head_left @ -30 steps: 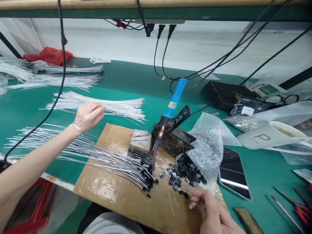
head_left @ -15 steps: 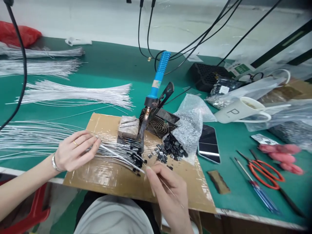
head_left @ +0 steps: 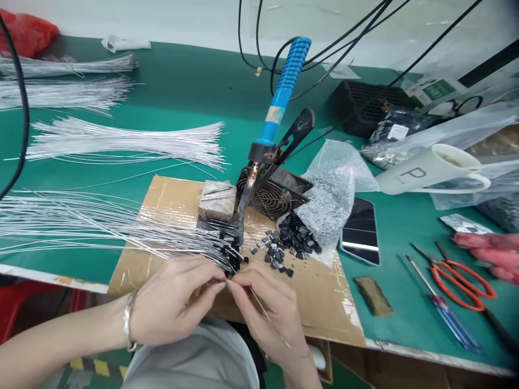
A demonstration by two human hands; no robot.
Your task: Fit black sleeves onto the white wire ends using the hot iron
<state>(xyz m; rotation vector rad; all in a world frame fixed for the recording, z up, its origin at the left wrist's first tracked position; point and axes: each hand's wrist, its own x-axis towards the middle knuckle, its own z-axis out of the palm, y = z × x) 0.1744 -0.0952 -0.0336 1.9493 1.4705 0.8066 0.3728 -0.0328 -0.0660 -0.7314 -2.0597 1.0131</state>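
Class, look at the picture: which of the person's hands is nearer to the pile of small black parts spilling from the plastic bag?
Right. The right hand sits just below and slightly left of the pile of small black parts; the left hand lies further left, beyond the wire ends.

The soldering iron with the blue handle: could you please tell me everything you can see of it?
The soldering iron has a ribbed blue plastic handle with a pale label, a black collar and a dark metal shaft. It leans tip-down in a black metal stand on the cardboard sheet, its tip among black-ended wires. A black cord leaves its top. Neither hand touches it.
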